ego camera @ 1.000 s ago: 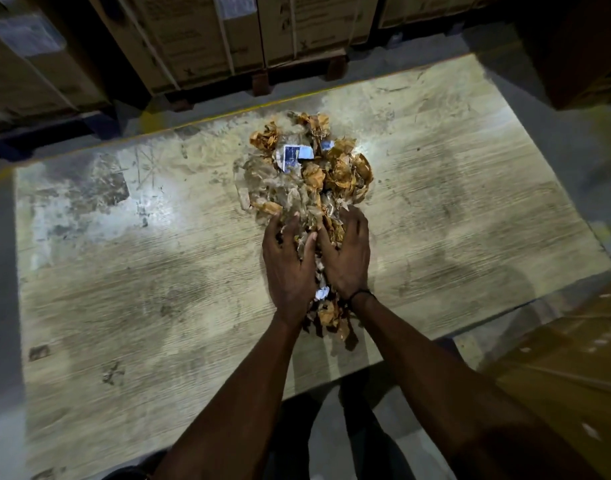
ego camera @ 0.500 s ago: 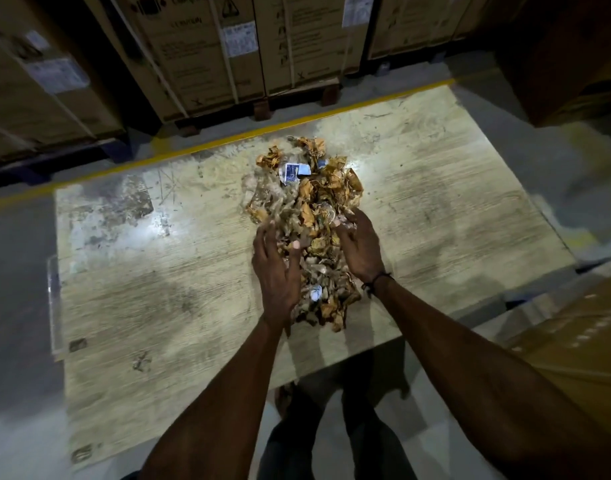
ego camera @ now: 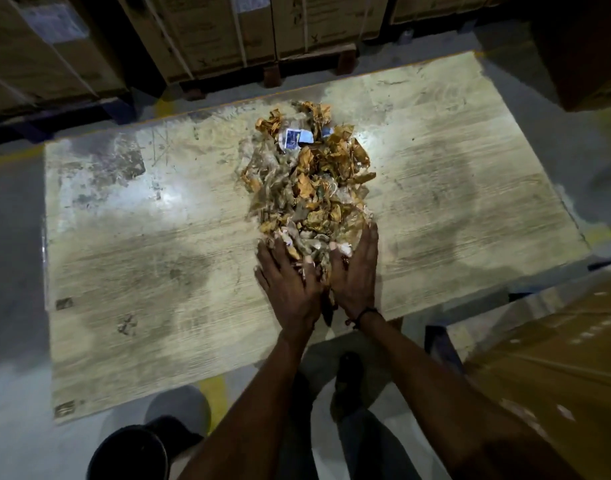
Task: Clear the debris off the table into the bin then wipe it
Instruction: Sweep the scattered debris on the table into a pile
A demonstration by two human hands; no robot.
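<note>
A heap of crumpled brown paper, clear plastic scraps and a blue-and-white wrapper, the debris (ego camera: 311,178), lies along the middle of the worn wooden table (ego camera: 141,244). My left hand (ego camera: 290,282) and my right hand (ego camera: 354,271) lie side by side on the near end of the heap, fingers stretched forward and pressed flat onto the scraps. A little debris shows in the gap between the hands. A dark round bin (ego camera: 127,455) stands on the floor at the table's near edge, to the left of my arms.
Stacked cardboard cartons on pallets (ego camera: 227,32) line the far side of the table. A large brown box (ego camera: 556,368) wrapped in plastic stands at the near right. A yellow line (ego camera: 212,393) crosses the grey floor. My feet show below the table's near edge.
My hands, cupped round the near scraps half a second ago, have come back together flat on the heap. The view has tilted down, so the bin now shows at the lower left.
</note>
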